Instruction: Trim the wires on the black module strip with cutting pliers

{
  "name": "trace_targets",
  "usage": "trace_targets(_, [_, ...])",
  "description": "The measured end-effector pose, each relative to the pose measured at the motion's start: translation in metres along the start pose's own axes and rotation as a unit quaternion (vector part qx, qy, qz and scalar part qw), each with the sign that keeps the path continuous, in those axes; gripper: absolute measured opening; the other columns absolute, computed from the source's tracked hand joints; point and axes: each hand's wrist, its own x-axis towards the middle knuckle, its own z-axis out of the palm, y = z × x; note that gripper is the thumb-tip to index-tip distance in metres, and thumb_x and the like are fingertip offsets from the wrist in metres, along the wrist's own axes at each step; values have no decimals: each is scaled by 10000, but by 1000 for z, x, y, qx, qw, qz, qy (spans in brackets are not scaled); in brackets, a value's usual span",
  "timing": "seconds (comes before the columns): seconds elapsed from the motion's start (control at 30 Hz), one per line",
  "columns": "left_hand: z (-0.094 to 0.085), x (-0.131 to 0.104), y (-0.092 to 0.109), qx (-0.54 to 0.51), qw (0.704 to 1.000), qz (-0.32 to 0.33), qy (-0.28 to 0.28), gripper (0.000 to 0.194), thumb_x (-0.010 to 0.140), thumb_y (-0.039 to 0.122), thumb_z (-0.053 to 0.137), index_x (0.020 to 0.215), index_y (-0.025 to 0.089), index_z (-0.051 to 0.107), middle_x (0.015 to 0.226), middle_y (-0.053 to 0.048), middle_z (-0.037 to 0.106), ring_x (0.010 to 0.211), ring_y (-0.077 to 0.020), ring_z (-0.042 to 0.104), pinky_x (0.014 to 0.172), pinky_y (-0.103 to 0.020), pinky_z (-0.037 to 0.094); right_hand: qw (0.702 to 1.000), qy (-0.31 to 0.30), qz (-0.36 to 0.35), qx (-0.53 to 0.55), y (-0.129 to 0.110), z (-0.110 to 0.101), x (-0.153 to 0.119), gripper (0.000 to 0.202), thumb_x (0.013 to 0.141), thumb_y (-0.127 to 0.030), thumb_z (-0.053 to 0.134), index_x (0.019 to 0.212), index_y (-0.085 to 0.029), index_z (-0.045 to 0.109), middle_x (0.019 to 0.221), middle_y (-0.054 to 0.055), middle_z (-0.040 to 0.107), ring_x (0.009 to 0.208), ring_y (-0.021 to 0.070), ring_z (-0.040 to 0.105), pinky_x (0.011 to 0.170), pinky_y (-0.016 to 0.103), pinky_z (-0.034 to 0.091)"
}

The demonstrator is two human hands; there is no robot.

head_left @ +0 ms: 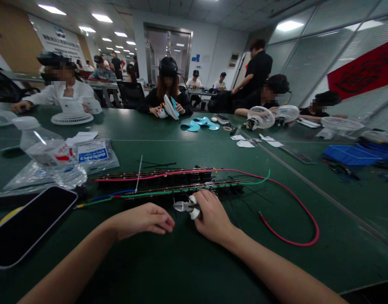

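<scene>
Two long black strips with copper-coloured rails lie one behind the other, the rear strip (156, 174) and the front strip (187, 186). A red cable (295, 196) runs along the rear one and loops to the right. A green wire (257, 182) follows the front one. My right hand (213, 213) is closed around the white handles of cutting pliers (183, 206), whose jaws point left, just before the front strip. My left hand (149, 219) hovers left of the pliers, fingers loosely curled and apart, holding nothing. A white cable tie (138, 174) stands up from the front strip.
A phone (32, 226), a plastic bottle (51, 152) and clear bags (95, 154) are at the left. Across the table, people handle white fans (260, 117); light-blue fan blades (200, 123) lie nearby. A blue tray (352, 155) is at the right.
</scene>
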Motion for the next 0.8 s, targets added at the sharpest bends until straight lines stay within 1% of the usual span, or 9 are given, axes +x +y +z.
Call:
trace_targets(0.1, [-3,-9,5,75,990,82,83,279,874,339,584,1086,193,689,1336,-68,581,1258,-246,498,1111,-401,315,1000,-7,-1,-1,0,0,0,318,665,-95,513,971,-174,487,983,101,534,917,242,469,801,373,388])
trace_targets(0.2, [-2,-26,10,76,992,87,43,271,880,350,583,1087,209,686,1278,-63,621,1232,-239,526,1085,-383,354,1000,-12,2,0,0,-1,0,324,664,-96,516,976,-177,486,985,98,533,921,242,466,806,376,384])
trace_targets(0.3, [-7,-42,6,32,998,1,-59,337,898,457,532,1036,184,675,976,-88,733,905,-226,694,811,-348,535,1000,-17,5,-2,0,-1,-1,322,669,-99,519,979,-179,486,984,94,528,917,238,464,806,373,381])
trace_targets(0.4, [-20,-53,-8,81,980,-137,-117,467,874,579,489,791,166,693,673,-92,725,567,-202,674,520,-284,509,1000,-20,5,-1,0,-2,-1,324,678,-105,524,991,-180,485,999,93,527,920,234,464,809,368,379])
trace_targets(0.47, [-30,-58,-18,130,960,-213,-123,572,872,615,446,601,161,663,595,-120,702,476,-209,638,467,-299,476,1000,-18,2,-3,0,-2,-1,324,679,-103,523,991,-180,485,1001,93,530,921,234,466,809,368,379])
trace_targets(0.53, [-37,-64,-24,162,949,-241,-122,582,864,615,456,541,176,661,592,-139,703,476,-238,639,496,-357,489,1000,-15,1,-5,0,-2,-1,324,677,-98,521,988,-179,485,996,94,533,920,235,466,809,370,381])
trace_targets(0.67, [-38,-70,-19,178,953,-222,-102,482,853,587,507,699,187,727,701,-133,733,657,-285,700,650,-424,540,1000,-16,3,-5,-1,-2,-1,324,677,-97,522,987,-184,482,996,91,532,921,235,466,812,370,384])
trace_targets(0.73, [-37,-71,-7,175,977,-119,-36,372,845,534,569,1008,231,710,975,-93,741,907,-276,693,802,-396,539,1000,-14,2,-6,-1,-2,-1,330,673,-94,524,987,-187,481,998,90,532,926,235,465,815,371,384])
trace_targets(0.8, [-37,-73,7,196,980,9,40,386,850,487,598,1173,281,644,1285,-40,618,1227,-257,529,1027,-355,419,1000,-15,0,-6,0,-2,-1,330,675,-91,523,988,-186,481,997,89,532,924,233,466,814,372,383])
